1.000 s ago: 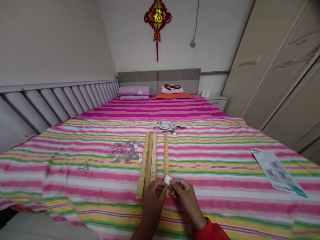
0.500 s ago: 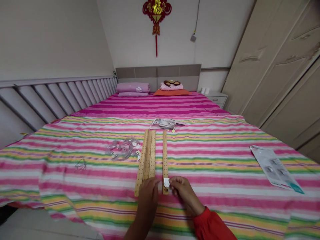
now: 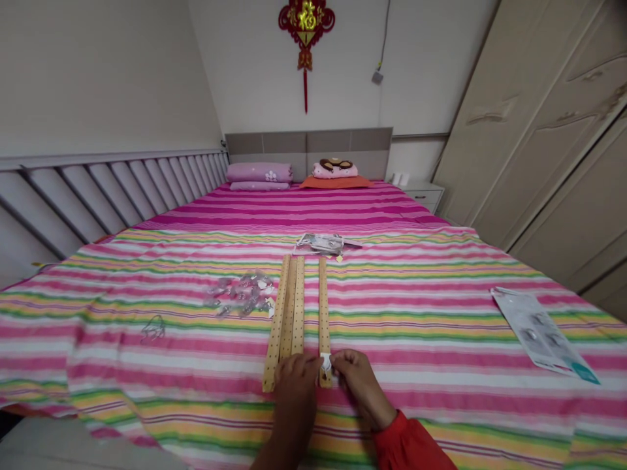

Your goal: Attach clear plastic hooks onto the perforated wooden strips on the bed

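Your right hand [image 3: 356, 377] pinches a small glossy white plastic clip [image 3: 326, 360] at the near end of the lone perforated pale wooden slat [image 3: 324, 307], with your left hand [image 3: 295, 377] crowded against it at 9 o'clock, its grip indiscernible.

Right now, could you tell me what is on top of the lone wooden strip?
A small white piece sits on the lone wooden strip near its close end, touched by the left hand and right hand; fingers hide part of it.

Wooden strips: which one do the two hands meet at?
The lone strip right of the bunched others; left hand and right hand meet at its near end.
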